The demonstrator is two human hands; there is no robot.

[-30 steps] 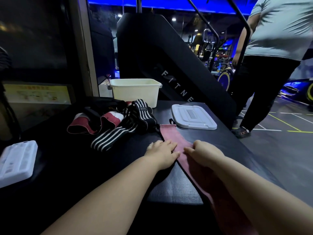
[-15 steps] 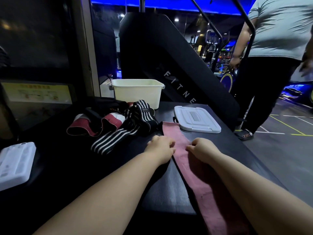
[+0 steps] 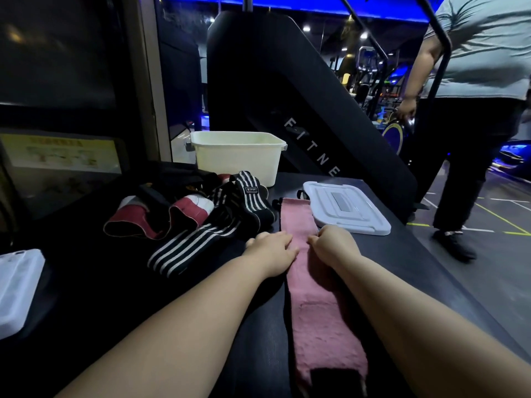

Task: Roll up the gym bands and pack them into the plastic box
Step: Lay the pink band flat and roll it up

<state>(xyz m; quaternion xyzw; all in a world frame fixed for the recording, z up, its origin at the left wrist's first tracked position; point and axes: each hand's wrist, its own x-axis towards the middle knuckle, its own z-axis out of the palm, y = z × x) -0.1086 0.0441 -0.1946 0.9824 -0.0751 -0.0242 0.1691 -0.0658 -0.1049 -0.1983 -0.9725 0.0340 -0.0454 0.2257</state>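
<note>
pretty dim gym shot, blue neon glow along the top and small ceiling spots far back, black table [image 3: 382,254] swallowing detail in shadow, pale plastic box [image 3: 238,162] catching most light, wide-angle bending at the edges, background soft.

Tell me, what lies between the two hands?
The pink band, laid flat, runs between the left hand and the right hand, seen in the head view.

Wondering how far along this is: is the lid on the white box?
No, the lid lies flat beside the pink band, apart from the open box.
</note>
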